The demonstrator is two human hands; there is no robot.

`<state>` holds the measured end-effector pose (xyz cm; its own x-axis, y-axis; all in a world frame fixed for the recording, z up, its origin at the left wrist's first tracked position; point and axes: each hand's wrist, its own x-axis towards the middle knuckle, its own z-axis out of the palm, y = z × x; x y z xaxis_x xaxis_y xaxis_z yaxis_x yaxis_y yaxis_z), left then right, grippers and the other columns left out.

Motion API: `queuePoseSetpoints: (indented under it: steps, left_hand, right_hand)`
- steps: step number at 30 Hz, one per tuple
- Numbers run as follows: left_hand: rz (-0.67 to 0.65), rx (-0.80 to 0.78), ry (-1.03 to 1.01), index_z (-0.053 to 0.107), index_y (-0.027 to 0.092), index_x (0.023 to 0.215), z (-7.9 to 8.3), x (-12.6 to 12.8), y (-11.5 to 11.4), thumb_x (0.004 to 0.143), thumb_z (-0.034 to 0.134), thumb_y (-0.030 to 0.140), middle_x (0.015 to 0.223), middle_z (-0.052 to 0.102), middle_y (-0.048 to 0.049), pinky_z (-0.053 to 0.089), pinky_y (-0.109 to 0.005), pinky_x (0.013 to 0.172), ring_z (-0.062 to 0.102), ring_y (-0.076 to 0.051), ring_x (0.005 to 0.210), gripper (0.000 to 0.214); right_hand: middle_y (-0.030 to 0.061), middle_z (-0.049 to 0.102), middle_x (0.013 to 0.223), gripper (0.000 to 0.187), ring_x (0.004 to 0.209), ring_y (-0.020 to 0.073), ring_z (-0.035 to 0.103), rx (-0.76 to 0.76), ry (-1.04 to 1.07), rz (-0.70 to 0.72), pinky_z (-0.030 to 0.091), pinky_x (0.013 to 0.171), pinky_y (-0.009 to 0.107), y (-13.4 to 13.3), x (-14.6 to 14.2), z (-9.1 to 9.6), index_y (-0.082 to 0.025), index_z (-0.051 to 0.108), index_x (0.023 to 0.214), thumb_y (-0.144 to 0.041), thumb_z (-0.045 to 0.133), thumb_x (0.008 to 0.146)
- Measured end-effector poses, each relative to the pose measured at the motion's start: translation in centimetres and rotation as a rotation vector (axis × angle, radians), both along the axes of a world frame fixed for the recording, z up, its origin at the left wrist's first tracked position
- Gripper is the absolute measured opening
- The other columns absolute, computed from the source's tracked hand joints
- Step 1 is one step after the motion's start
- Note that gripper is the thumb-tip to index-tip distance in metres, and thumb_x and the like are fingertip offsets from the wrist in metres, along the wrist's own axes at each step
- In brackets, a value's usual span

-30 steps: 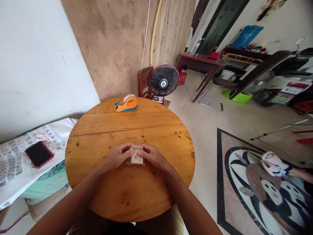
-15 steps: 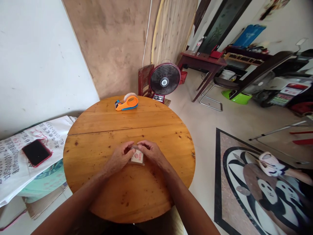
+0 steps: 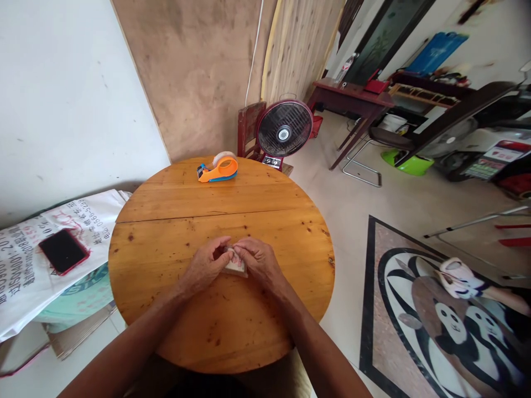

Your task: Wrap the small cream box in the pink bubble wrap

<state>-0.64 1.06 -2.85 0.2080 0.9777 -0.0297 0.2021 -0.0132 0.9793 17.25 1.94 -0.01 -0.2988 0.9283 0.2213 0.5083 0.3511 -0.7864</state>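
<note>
Both hands meet at the middle of a round wooden table [image 3: 174, 232]. My left hand [image 3: 205, 266] and my right hand [image 3: 257, 260] have their fingers curled together over a small flat packet [image 3: 235, 267] in clear plastic with a pale pink-printed label. The packet lies on the tabletop and is mostly hidden under the fingertips. An orange and blue tape dispenser [image 3: 218, 168] with a roll of clear tape sits at the table's far edge, well away from both hands.
A dark phone in a red case [image 3: 63, 251] lies on printed white sacks [image 3: 25, 265] to the left. A red standing fan [image 3: 284, 131] and a chair are behind the table. To the right are a panda floor mat [image 3: 448, 315], a slipper [image 3: 456, 276] and a scooter.
My two hands have drawn closer together over the packet, covering more of it. The view has shifted slightly; the tape dispenser has not moved.
</note>
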Motion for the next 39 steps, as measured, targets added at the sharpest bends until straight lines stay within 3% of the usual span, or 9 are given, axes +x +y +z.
queuePoseSetpoints:
  steps: [3,7,12,16,22,32,39]
  left_hand:
    - [0.038,0.031,0.027,0.064,0.015,0.119,0.1,0.2,-0.2,0.084,0.061,0.038,0.111,0.071,-0.0113,0.051,-0.039,0.094,0.066,-0.024,0.101,0.042]
    - [0.054,0.084,0.06,0.066,0.016,0.113,0.6,0.4,-0.5,0.086,0.059,0.037,0.109,0.071,-0.01,0.05,-0.038,0.094,0.065,-0.023,0.1,0.035]
    - [0.013,0.103,0.09,0.065,0.015,0.114,0.9,0.3,-0.6,0.089,0.054,0.039,0.11,0.07,-0.011,0.051,-0.039,0.092,0.065,-0.023,0.1,0.036]
    - [0.023,0.097,0.093,0.064,0.015,0.115,0.8,0.3,-0.5,0.089,0.053,0.039,0.111,0.069,-0.0113,0.05,-0.041,0.094,0.065,-0.024,0.101,0.037]
    - [0.013,0.122,0.096,0.064,0.015,0.12,1.0,0.1,-0.6,0.09,0.051,0.038,0.119,0.068,-0.0114,0.048,-0.04,0.099,0.063,-0.024,0.107,0.04]
    - [0.036,0.182,0.102,0.068,0.017,0.111,1.2,0.0,-0.7,0.089,0.052,0.037,0.11,0.071,-0.0088,0.051,-0.037,0.093,0.065,-0.022,0.1,0.034]
    - [0.057,0.168,0.07,0.067,0.017,0.114,0.9,0.0,-0.8,0.087,0.055,0.036,0.107,0.071,-0.0089,0.053,-0.035,0.088,0.065,-0.021,0.093,0.036]
  right_hand:
    - [0.0048,0.074,0.097,0.028,0.091,0.0203,0.066,0.073,-0.122,0.025,0.048,0.083,0.034,-0.8,0.0,0.3,-0.026,0.075,0.09,-0.034,0.049,0.096]
    - [0.0101,0.072,0.112,0.031,0.102,0.0234,0.065,0.253,-0.307,0.01,0.046,0.088,0.039,-2.5,0.2,0.3,-0.021,0.068,0.114,-0.029,0.042,0.099]
    - [0.0133,0.06,0.136,0.038,0.129,0.0253,0.051,0.46,-0.463,0.026,0.039,0.102,0.044,-4.3,0.8,-0.5,-0.021,0.054,0.135,-0.028,0.045,0.099]
    - [0.0131,0.05,0.146,0.038,0.141,0.0268,0.038,0.524,-0.536,-0.045,0.038,0.105,0.045,-4.6,0.9,-1.0,-0.025,0.055,0.134,-0.026,0.052,0.096]
    - [0.0134,0.054,0.142,0.034,0.135,0.0265,0.045,0.581,-0.469,-0.104,0.041,0.103,0.044,-4.9,0.2,-1.4,-0.027,0.06,0.128,-0.021,0.055,0.094]
    - [0.0096,0.062,0.129,0.025,0.126,0.0225,0.053,0.618,-0.406,-0.145,0.043,0.099,0.04,-5.0,0.4,-1.6,-0.027,0.064,0.117,-0.021,0.055,0.094]
    - [0.0125,0.06,0.131,0.026,0.122,0.0246,0.055,0.557,-0.323,-0.168,0.044,0.098,0.042,-5.2,0.4,-2.5,-0.025,0.058,0.12,-0.028,0.054,0.094]
